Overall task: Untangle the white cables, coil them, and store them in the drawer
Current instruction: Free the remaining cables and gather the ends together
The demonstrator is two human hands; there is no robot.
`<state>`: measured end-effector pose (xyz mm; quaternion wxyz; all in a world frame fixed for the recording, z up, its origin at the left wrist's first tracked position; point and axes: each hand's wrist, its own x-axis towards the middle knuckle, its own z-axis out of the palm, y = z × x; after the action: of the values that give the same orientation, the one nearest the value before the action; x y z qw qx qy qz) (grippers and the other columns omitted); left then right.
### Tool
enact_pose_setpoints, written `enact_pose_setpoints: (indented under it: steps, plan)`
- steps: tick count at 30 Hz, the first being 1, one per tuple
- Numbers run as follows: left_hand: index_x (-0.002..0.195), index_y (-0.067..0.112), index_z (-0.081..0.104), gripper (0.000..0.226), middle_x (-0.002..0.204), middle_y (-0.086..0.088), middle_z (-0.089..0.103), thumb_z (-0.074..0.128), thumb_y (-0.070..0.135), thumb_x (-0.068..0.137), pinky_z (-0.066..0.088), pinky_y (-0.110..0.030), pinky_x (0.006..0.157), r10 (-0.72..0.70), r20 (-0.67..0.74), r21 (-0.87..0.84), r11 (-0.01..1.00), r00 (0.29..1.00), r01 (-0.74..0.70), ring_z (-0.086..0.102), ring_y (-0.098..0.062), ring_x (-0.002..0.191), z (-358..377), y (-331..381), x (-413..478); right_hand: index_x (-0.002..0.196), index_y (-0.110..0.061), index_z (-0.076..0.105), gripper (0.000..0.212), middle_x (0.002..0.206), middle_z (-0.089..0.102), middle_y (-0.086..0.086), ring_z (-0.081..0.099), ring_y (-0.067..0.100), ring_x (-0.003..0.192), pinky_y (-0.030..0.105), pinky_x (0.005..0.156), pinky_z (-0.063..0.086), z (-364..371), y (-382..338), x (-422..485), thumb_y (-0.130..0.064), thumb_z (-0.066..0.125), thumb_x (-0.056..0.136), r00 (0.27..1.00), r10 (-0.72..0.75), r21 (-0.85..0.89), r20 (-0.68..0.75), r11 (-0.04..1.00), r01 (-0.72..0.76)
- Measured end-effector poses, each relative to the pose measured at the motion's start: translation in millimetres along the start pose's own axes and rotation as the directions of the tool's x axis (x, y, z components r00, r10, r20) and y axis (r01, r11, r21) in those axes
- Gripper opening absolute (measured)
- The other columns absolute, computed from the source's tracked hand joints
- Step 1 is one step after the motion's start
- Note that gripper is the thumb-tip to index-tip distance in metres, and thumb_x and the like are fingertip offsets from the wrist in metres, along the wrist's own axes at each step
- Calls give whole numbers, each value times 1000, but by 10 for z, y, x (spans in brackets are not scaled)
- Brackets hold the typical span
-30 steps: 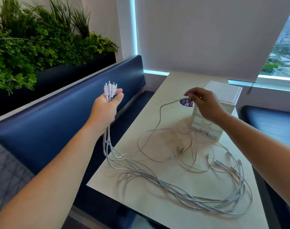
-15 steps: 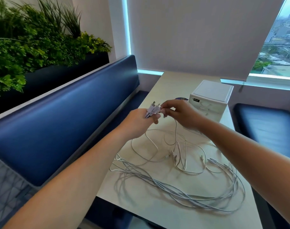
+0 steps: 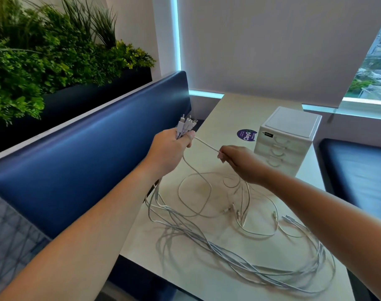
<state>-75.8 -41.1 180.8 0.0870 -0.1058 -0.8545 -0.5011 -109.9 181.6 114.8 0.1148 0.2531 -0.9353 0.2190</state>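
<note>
1. Head view: at far left a long, dark planter [image 3: 93,98] is holding dense green plants [image 3: 43,55], some feathery, some spiky like grass.
2. Below it a padded bench back [image 3: 87,161] in smooth, glossy blue is running along the table's left edge.
3. The left hand [image 3: 171,148] is gripping a bunch of plugs [image 3: 185,126] with its fingers curled round them. The white ends are sticking up out of the fist and their cords are hanging down to the table.
4. One thin white strand [image 3: 207,145] is stretching taut from that fist to the right hand [image 3: 239,162], which is pinching it between thumb and fingertips.
5. The cables [image 3: 239,257] are lying on the pale, matte table [image 3: 239,109] below and in front of both hands. They are lying in loose, overlapping loops, with a thick sheaf of slim round cords sweeping toward the near right corner.
6. A round purple sticker [image 3: 246,134] is lying flat just left of the drawers.
7. The drawers [image 3: 287,140], a small boxy unit of white plastic with curved handles, are standing on the table behind the right hand. Their stacked fronts are sitting closed, so any contents are hidden.
8. At far right a dark blue seat [image 3: 359,170] is showing beside the table, under a plain grey blind [image 3: 272,40].
</note>
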Motion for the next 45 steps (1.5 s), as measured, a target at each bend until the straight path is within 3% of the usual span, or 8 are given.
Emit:
enact_pose_setpoints:
  steps: [4,14,18,21,24,30,34,45]
  plan:
    - [55,24,52,38,43,12,34,57,41,89,25,-27,46,-90,-125,-201,978,988,64,28,-9,40,-227,-19,105,82,-18,46,18,89,57,-5,48,14,77,25,65,33,140,222,-35,-11,43,97,993,44,-164,111,986,-25]
    - [66,19,41,37,43,14,26,46,23,102,16,-18,37,-123,-293,-465,885,948,-29,18,-4,38,-768,112,138,80,-13,48,21,81,54,0,51,22,72,30,64,35,325,736,-227,-17,42,100,963,216,-183,160,965,-186]
    - [66,18,45,37,42,12,27,47,25,102,17,-19,37,-123,-320,-390,921,940,-12,19,-6,39,-890,3,152,81,-13,50,27,82,59,5,53,24,74,29,64,33,342,742,-256,-23,36,102,929,330,-138,169,941,-309]
    - [70,15,56,34,45,10,29,50,28,101,18,-21,39,-188,-213,-280,952,959,125,21,-7,40,-849,-176,125,77,-14,50,33,71,53,1,49,21,67,30,61,31,307,707,-138,-29,34,102,926,361,50,106,929,-368]
    - [76,18,69,31,51,6,27,55,34,99,20,-24,44,-240,-99,-157,962,966,223,21,-12,46,-721,-350,80,68,-18,47,39,64,46,1,44,18,61,29,59,37,217,654,33,-34,34,102,898,441,417,15,813,-406]
    - [80,25,75,18,44,18,49,65,31,93,33,-27,54,-277,-64,14,960,959,279,40,-8,56,-499,-542,39,63,-9,45,50,45,42,-8,40,8,43,17,43,34,-191,345,286,-34,30,104,865,485,785,-128,583,-210]
    - [80,20,73,13,94,0,69,72,30,87,41,-25,70,-347,-121,66,932,930,356,60,-20,92,-485,-725,5,64,-14,46,47,54,42,1,40,11,41,21,44,33,-485,409,327,-39,33,102,739,651,894,-174,420,-159]
    - [94,1,68,27,87,-7,60,75,26,85,38,-27,62,-432,-150,-9,900,889,436,50,-21,80,-296,-893,25,66,-15,44,48,49,35,-4,38,13,47,22,47,32,-841,221,268,-44,32,101,780,578,919,-240,394,-9]
